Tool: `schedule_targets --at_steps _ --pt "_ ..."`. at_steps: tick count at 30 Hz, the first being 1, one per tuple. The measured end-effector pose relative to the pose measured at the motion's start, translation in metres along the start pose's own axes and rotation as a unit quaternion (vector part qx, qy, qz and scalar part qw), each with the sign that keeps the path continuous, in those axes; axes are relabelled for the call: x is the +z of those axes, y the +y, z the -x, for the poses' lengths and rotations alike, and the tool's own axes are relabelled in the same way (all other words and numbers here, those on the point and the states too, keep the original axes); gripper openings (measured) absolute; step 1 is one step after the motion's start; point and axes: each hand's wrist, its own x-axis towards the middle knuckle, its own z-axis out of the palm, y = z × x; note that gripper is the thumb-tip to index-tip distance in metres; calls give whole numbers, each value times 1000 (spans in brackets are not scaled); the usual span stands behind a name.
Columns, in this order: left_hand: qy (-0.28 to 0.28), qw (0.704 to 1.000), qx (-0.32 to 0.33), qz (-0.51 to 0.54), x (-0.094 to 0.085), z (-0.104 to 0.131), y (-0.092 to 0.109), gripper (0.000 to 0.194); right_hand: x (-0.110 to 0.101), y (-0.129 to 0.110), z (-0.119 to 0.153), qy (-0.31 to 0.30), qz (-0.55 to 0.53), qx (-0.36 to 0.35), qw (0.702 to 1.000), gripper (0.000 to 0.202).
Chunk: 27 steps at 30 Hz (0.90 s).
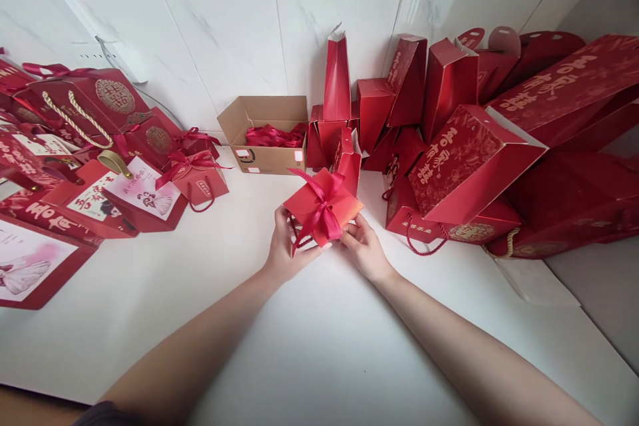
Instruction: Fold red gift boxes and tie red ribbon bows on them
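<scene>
Between my two hands is a small red gift box [344,205] with a dark pink ribbon bow [327,210] tied on its top. My left hand [290,246] grips the box's left side, its thumb along the near edge. On the right, my right hand [363,246] holds the near right corner with bent fingers. Part of a cord handle shows by the left fingers. The box's underside and some fingertips are hidden.
Behind the box stands an open cardboard carton [272,158] of red ribbons [277,136]. Finished-looking gift boxes with bows [200,185] crowd the left. Stacked red boxes [459,166] fill the right of the white table [309,346], against a tiled wall.
</scene>
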Motion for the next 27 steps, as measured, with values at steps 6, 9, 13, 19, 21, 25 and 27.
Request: schedule_targets --at_steps 6,9,13,19,21,25,27 --pt "36 998 -53 20 -3 -7 -3 74 0 -1 0 -5 -13 -2 1000 30" --pt "38 995 -81 36 -5 -9 -9 71 0 -1 0 -10 -9 -9 1000 30" --pt "20 994 -101 28 -5 -10 -13 70 1 -1 1 -18 -6 -14 1000 32" --pt "111 994 12 -17 -11 -20 2 72 -1 0 3 -11 42 4 999 31" --pt "177 983 51 -11 -23 -28 8 76 -1 0 3 -12 43 3 999 30" --pt "295 950 100 -34 -62 -44 17 86 -1 0 4 -16 50 2 999 28" --pt "315 945 77 -34 -85 -49 19 91 -1 1 4 -17 53 3 998 28"
